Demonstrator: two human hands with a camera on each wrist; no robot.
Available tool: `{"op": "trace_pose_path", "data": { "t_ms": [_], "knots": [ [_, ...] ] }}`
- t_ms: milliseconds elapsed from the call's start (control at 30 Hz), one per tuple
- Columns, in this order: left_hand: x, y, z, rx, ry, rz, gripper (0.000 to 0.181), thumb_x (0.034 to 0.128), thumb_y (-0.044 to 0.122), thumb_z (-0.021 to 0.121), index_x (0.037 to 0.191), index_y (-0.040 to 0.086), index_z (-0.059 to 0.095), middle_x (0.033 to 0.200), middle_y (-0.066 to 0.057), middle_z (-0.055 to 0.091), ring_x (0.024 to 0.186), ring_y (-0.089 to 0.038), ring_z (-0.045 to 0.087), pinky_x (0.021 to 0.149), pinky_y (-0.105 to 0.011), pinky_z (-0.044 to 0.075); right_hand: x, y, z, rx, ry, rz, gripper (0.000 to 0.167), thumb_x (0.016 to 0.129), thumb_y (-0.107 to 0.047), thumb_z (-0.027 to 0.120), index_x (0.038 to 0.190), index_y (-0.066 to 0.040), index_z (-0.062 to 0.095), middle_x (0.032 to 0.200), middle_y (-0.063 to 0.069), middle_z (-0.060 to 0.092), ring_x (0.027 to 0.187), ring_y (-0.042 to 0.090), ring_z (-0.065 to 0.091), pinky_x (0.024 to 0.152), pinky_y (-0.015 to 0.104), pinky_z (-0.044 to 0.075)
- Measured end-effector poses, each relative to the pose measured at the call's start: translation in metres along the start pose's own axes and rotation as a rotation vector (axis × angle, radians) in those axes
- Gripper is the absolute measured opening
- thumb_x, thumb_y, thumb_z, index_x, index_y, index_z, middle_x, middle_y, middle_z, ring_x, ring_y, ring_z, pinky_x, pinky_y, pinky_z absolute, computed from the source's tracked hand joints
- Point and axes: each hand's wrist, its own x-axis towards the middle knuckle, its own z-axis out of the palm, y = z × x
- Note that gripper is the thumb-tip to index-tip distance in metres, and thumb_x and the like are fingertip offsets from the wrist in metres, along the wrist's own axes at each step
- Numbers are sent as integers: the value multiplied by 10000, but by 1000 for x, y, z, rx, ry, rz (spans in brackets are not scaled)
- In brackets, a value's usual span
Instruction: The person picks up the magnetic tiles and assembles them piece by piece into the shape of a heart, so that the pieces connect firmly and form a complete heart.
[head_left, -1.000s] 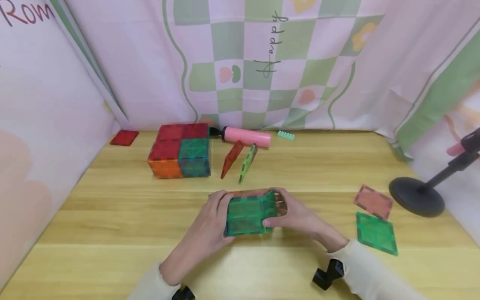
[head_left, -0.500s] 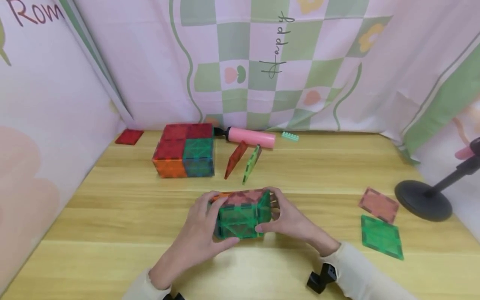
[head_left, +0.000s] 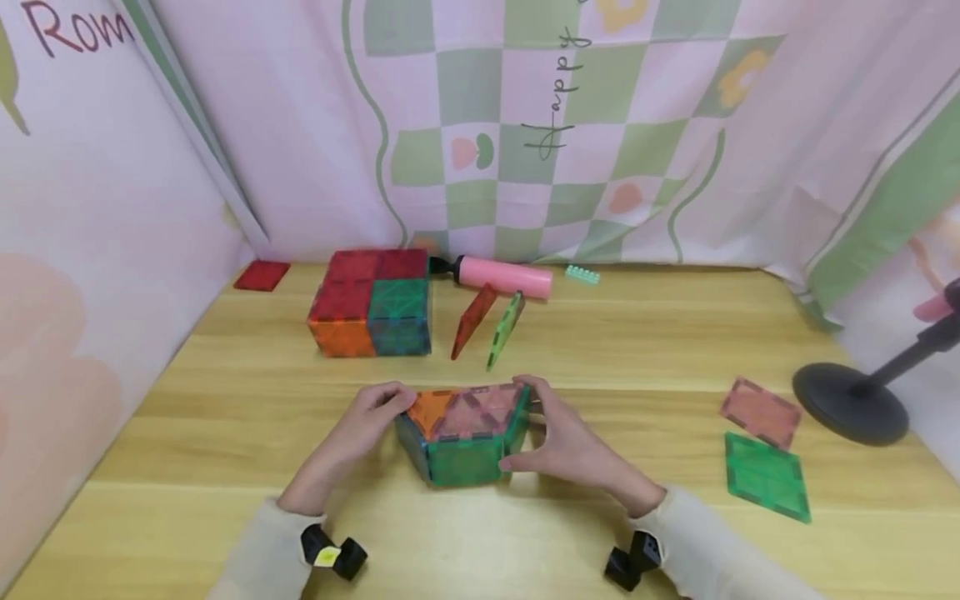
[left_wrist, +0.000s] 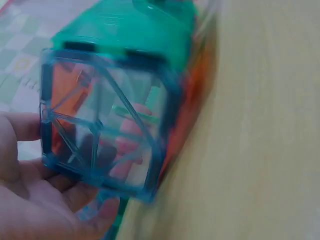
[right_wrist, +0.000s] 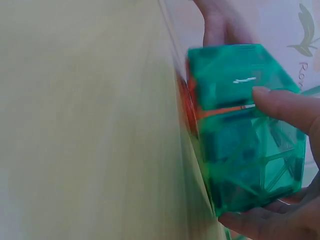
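Note:
A box of see-through magnetic tiles (head_left: 468, 458) sits on the wooden table, low in the middle of the head view. Its top has an orange triangle (head_left: 432, 410) at the left and pink triangles (head_left: 483, 410) beside it. The front and right side are green; the left side is a blue square tile (left_wrist: 97, 125). My left hand (head_left: 360, 429) holds the box's back left corner, fingers partly behind the blue tile. My right hand (head_left: 562, 442) grips the right end, its thumb (right_wrist: 280, 105) on the green front and its other fingers round the far edge.
Behind stands a red, orange and green-blue tile block (head_left: 371, 304). Two tiles, red (head_left: 472, 321) and light green (head_left: 506, 329), stand on edge near a pink pump (head_left: 502, 277). Pink (head_left: 761, 412) and green tiles (head_left: 767, 477) lie right, by a black stand (head_left: 851, 404).
The box has tipped and turned, so its orange and pink top now shows. My left hand has moved from its front and top to the back left corner. The right hand keeps its grip.

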Motion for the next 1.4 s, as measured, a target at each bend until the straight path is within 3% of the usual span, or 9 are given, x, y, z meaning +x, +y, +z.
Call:
{"op": "trace_pose_path", "data": {
  "t_ms": [100, 233, 567, 633, 800, 900, 1000, 1200, 1400],
  "knots": [
    [0, -2, -7, -113, 33, -4, 287, 983, 105, 467, 1025, -159, 573, 832, 60, 550, 823, -35, 494, 808, -188, 419, 7, -6, 6, -13, 6, -16, 996, 677, -228, 854, 1452, -63, 252, 1366, 160, 471, 1243, 403, 482, 1004, 553, 406],
    [0, -3, -17, -138, 113, -27, 289, 989, 105, 465, 1061, -159, 558, 842, 85, 553, 813, -9, 496, 788, -168, 426, 22, -11, 15, 1, 25, -36, 991, 671, -198, 856, 1451, -54, 262, 1370, 147, 469, 1256, 376, 474, 1029, 541, 387],
    [9, -18, -49, 14, 389, -19, 272, 972, 147, 532, 1079, -87, 620, 807, 80, 549, 705, -24, 466, 624, -181, 410, 65, -29, 47, -71, 138, -88, 914, 648, -171, 871, 1390, -16, 361, 1346, 161, 407, 1212, 292, 441, 1008, 481, 420],
    [12, -20, -54, 44, 434, -28, 290, 980, 168, 519, 1083, -87, 609, 852, 4, 574, 726, -20, 463, 622, -168, 408, 73, -33, 53, -107, 151, -71, 909, 654, -200, 868, 1389, -21, 365, 1338, 165, 405, 1195, 297, 450, 1010, 473, 417],
    [18, -25, -66, 128, 583, -9, 297, 982, 169, 504, 1113, -81, 594, 1099, -219, 561, 957, -170, 530, 851, -241, 406, 94, -43, 69, -157, 178, -37, 909, 670, -244, 862, 1396, -35, 357, 1321, 159, 392, 1162, 288, 462, 987, 437, 443],
    [24, -30, -72, 129, 681, 39, 282, 967, 132, 516, 1134, -92, 556, 1101, -235, 531, 1024, -298, 518, 909, -319, 370, 105, -48, 76, -177, 197, -24, 921, 681, -263, 859, 1407, -29, 341, 1339, 160, 371, 1178, 294, 466, 981, 424, 452],
    [29, -32, -75, 123, 753, 69, 304, 956, 114, 523, 1173, -98, 494, 1131, -238, 500, 1030, -315, 515, 880, -337, 379, 114, -52, 81, -187, 215, -8, 954, 699, -281, 850, 1433, -26, 296, 1391, 169, 326, 1201, 313, 474, 966, 421, 467],
    [39, -31, -81, 87, 758, 100, 402, 966, 117, 517, 1286, -113, 435, 1297, -294, 484, 1204, -408, 503, 1014, -468, 399, 125, -57, 88, -143, 264, 3, 984, 731, -245, 828, 1447, -2, 199, 1451, 207, 271, 1146, 335, 526, 958, 432, 471],
    [46, -31, -86, 86, 721, 101, 377, 974, 105, 506, 1296, -90, 495, 1283, -295, 542, 1190, -390, 533, 1040, -447, 403, 130, -58, 91, -123, 267, 33, 1001, 749, -244, 816, 1461, -5, 155, 1475, 212, 236, 1160, 331, 524, 984, 427, 457]
  ]
}}
